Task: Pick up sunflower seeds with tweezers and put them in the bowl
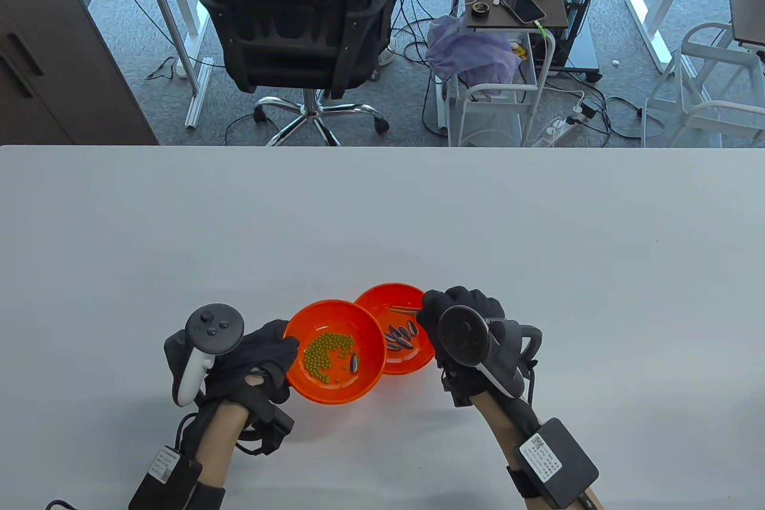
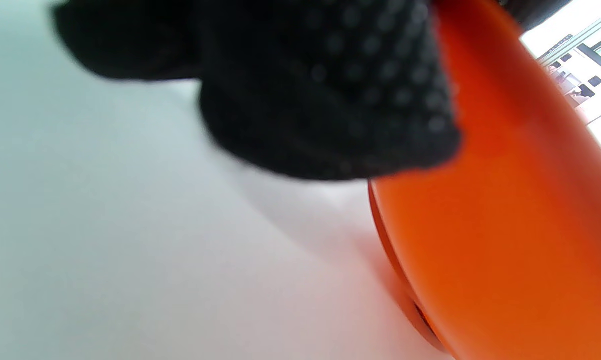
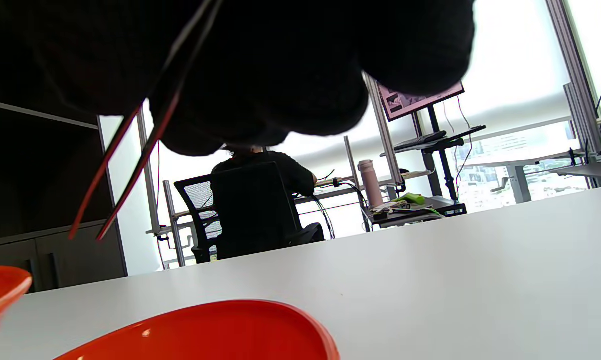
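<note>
orange plastic, two shallow bowls touching rim to rim on the white table (image 1: 382, 205). near bowl (image 1: 305, 375) holds green peas (image 1: 326, 354) plus one sunflower seed (image 1: 354, 362); far bowl (image 1: 382, 298) holds the remaining sunflower seeds (image 1: 401, 336), a small loose heap at its near-right side.

left hand (image 1: 260, 357): fingers curled against the near bowl's left wall, touching it, steadying; nothing else held. left wrist view confirms fingertips (image 2: 330, 90) pressed on the orange wall.

right hand (image 1: 460, 310): closed round the tweezers (image 3: 125, 155), which it grips high on the shaft. right wrist view shows both tips slightly apart, nothing between them. hand hovers over the far bowl's right rim, seeds just left of and below it.

judgement on handling: seeds are light, hard-shelled, smooth and tapered, so likely to squirt out under a hard pinch. best taken across the flat faces near mid-length, light pressure. heap is loose; single out one seed at its edge.
</note>
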`<state>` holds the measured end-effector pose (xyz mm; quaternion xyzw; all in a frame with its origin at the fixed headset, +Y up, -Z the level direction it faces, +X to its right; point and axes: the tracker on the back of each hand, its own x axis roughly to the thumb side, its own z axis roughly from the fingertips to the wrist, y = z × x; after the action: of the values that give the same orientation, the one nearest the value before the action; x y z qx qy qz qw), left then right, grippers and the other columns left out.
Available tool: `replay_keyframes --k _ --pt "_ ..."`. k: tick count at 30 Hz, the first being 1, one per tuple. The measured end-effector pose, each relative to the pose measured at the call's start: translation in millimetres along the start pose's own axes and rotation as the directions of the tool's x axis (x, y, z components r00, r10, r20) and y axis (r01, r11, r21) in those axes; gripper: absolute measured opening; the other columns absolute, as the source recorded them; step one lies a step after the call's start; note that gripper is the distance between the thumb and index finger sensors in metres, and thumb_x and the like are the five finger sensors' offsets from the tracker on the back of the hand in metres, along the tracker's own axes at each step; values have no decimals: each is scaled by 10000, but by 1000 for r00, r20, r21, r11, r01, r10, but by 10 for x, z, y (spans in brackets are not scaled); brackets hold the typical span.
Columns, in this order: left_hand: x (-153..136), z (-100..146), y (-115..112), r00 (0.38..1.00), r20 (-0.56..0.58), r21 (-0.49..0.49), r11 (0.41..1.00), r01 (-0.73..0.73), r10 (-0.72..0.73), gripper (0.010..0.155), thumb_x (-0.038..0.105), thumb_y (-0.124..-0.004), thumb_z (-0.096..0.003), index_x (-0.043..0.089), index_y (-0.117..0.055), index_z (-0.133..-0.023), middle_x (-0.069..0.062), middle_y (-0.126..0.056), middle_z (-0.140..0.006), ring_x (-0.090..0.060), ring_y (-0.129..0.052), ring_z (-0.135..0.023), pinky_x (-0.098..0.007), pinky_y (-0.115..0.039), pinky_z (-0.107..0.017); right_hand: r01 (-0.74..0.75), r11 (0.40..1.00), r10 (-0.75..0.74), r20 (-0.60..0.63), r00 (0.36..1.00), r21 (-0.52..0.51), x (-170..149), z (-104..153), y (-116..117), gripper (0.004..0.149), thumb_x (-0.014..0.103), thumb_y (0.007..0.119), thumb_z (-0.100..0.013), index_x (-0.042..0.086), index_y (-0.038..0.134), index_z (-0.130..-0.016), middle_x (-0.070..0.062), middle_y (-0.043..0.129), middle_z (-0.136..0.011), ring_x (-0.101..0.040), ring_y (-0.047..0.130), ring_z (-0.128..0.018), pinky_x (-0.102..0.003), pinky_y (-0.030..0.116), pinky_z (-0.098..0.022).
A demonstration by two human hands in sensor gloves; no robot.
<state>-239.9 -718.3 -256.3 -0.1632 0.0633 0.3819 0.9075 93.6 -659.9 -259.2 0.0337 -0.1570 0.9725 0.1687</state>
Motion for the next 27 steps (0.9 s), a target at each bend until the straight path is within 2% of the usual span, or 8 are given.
replay_keyframes --k 12,27 --pt "10 -2 -12 1000 8 0 1000 1 -1 504 389 -786 -467 152 -812 -910 -60 -1049 -409 -116 -1054 -43 -344 -945 -165 -11 998 5 94 996 60 219 82 33 406 452 900 -300 273 1046 -634 58 1052 -534 -128 1007 -380 -369 879 -419" --pt "18 10 -14 1000 23 7 1000 -3 2 502 389 -786 -466 152 -814 -908 -63 -1049 -408 -116 -1054 -43 -345 -944 -165 -131 979 101 191 976 154 433 198 177 407 455 899 -302 274 1045 -636 57 1051 -534 -128 1007 -379 -372 878 -419"
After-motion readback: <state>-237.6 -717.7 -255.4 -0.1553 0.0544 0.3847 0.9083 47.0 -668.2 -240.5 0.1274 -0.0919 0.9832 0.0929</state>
